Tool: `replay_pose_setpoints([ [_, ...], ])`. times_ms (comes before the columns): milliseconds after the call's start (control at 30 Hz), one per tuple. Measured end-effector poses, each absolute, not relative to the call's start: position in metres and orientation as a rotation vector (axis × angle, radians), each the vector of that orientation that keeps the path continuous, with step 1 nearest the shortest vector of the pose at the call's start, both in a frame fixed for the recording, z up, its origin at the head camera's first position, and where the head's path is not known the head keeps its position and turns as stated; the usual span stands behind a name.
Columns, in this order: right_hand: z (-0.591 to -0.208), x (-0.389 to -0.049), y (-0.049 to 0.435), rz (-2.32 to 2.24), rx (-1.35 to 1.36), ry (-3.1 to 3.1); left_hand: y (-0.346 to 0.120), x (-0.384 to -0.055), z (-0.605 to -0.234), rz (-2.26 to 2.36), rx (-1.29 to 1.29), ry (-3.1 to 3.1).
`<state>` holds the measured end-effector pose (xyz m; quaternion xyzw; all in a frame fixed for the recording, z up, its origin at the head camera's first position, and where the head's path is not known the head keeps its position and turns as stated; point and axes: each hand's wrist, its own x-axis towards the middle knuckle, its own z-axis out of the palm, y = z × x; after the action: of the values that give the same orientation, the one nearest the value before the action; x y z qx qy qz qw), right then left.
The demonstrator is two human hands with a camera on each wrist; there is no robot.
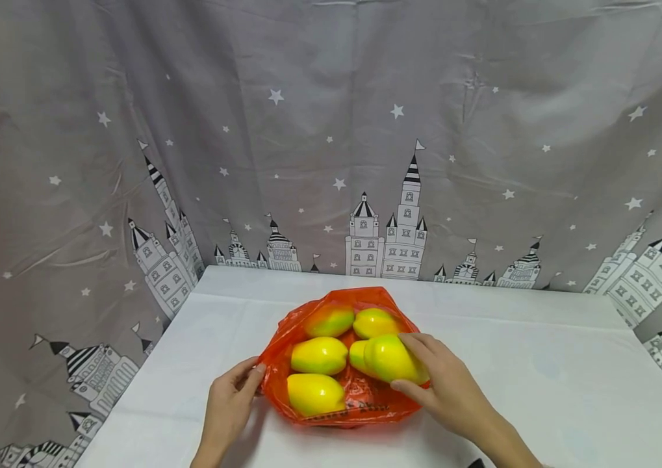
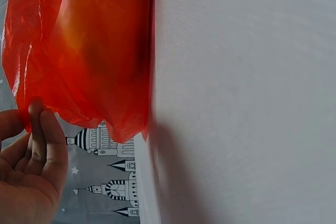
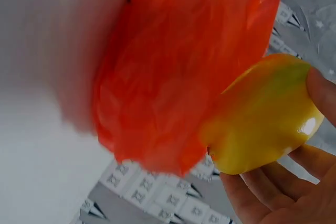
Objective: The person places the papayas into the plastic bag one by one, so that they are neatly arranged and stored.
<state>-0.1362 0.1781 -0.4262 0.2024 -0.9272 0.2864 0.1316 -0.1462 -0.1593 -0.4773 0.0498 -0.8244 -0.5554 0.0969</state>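
Note:
A red plastic bag (image 1: 366, 396) stands on the table with its mouth spread wide. Inside lie several glossy yellow-green mangoes, among them a front-left one (image 1: 316, 394) and one behind it (image 1: 319, 355). My left hand (image 1: 230, 400) pinches the bag's left rim between thumb and fingers, seen closely in the left wrist view (image 2: 34, 166). At the right side of the opening, my right hand (image 1: 447, 383) grips another mango (image 1: 395, 359). In the right wrist view this mango (image 3: 268, 114) shows an orange blush, with thumb and fingers around it. It partly covers a mango beneath.
A white cloth (image 1: 541, 364) covers the table around the bag. Behind and beside it hangs a grey curtain (image 1: 307, 130) printed with castles and stars. A small dark object (image 1: 475, 463) shows at the bottom edge near the right forearm.

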Motion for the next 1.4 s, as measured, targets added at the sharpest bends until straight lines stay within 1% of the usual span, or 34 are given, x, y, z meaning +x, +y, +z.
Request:
replay_pose_setpoints([
  [300,-0.444,-0.14,0.156,0.84,0.693,-2.759,-0.157,-0.146,-0.476,-1.657,0.144,-2.437],
  [467,-0.454,-0.136,0.153,0.792,0.739,-2.78,-0.156,-0.146,-0.476,-1.663,0.163,-2.449],
  [767,-0.467,-0.135,0.152,0.807,0.738,-2.86,-0.155,-0.145,-0.477,-1.652,0.144,-2.429],
  [1067,-0.467,-0.134,0.149,0.678,0.725,-2.952,-0.155,-0.145,-0.477,-1.661,0.163,-2.42],
  [1400,-0.462,-0.14,0.148,0.707,0.634,-3.133,-0.155,-0.146,-0.477,-1.667,0.157,-2.409],
])
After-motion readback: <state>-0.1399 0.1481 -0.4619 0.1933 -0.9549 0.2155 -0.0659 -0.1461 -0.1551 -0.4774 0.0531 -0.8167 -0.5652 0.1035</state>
